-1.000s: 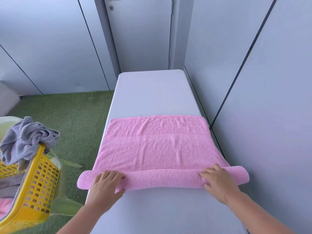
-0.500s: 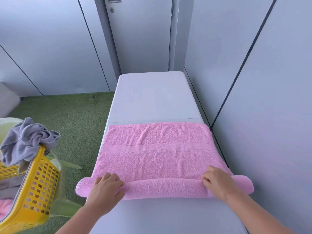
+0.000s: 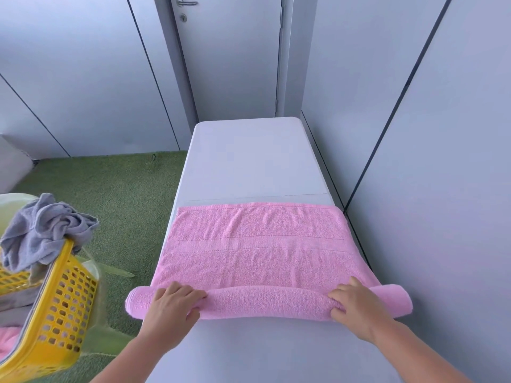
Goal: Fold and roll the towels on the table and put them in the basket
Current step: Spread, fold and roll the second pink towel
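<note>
While I watch the feed, I count one pink towel (image 3: 257,252), one table (image 3: 254,161), one yellow basket (image 3: 63,305) and two hands. The left hand (image 3: 171,305) is curled over the roll (image 3: 265,302) at the towel's near end, fingers on top and thumb against the near side. The right hand (image 3: 356,305) grasps the same roll in the same way, further along.

Beyond the knuckles of both hands, the unrolled part lies flat across the table's whole width. The roll's end outside the left hand overhangs the table edge. Its end outside the right hand reaches toward the grey wall (image 3: 442,189), which runs close along that side. Past the towel, open tabletop runs on to a rounded far edge.

Well to the left of the left hand, over green flooring (image 3: 110,194), stands the basket. A crumpled grey cloth (image 3: 41,230) is heaped over its rim, and some pink fabric (image 3: 8,338) shows low inside.
</note>
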A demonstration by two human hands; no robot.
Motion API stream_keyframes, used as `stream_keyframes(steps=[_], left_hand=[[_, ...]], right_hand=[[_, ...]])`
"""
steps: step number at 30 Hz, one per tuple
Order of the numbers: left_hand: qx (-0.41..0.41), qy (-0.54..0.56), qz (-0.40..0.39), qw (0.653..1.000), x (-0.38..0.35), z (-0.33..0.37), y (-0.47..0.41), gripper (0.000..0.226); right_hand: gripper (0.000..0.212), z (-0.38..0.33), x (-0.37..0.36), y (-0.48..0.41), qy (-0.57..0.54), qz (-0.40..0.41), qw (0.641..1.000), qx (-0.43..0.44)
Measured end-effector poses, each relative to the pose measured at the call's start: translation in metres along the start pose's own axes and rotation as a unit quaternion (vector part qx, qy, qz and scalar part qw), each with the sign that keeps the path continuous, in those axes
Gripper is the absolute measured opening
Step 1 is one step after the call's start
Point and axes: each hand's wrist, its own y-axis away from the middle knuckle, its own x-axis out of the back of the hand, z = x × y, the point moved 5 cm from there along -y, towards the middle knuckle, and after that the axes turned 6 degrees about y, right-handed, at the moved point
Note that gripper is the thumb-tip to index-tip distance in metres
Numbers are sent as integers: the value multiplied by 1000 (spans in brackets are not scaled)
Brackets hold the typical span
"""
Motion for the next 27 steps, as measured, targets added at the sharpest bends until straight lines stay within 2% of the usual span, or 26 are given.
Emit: stream_keyframes(steps=[2,5,8,11,12,14,17,19,22,25,27], left_hand=[[7,-5,0,1000,-1,1,0,29],[10,-3,5,1000,-3,1,1,28],[22,20,22,999,0,1,-2,24],[38,65,49,996,6,-2,-5,17],[30,73,54,995,6,-3,-4,19],[8,70,37,997,3,-4,0,25],[1,47,-24,999,-2,-7,4,54],[20,39,-39,998,-4,-8,3,54],[30,32,-31,999,-4,-7,-1,44],[16,30,-16,999,-5,-6,3,32],[2,37,3,999,-4,-4,5,23]], right_hand=[[30,1,1,1,-4,-13,1000,6],[32,7,-3,1,-27,15,1000,-7],[10,7,-3,1,-57,80,995,-34],[2,4,2,4,-61,130,989,-23],[7,3,3,6,-51,136,989,-7],[31,4,0,10,-30,121,992,10],[54,3,-5,7,14,96,995,8],[50,2,-6,2,21,107,994,-1],[35,2,-2,-4,32,95,995,-3],[49,2,3,-8,35,38,999,5],[51,3,4,-9,25,31,999,5]])
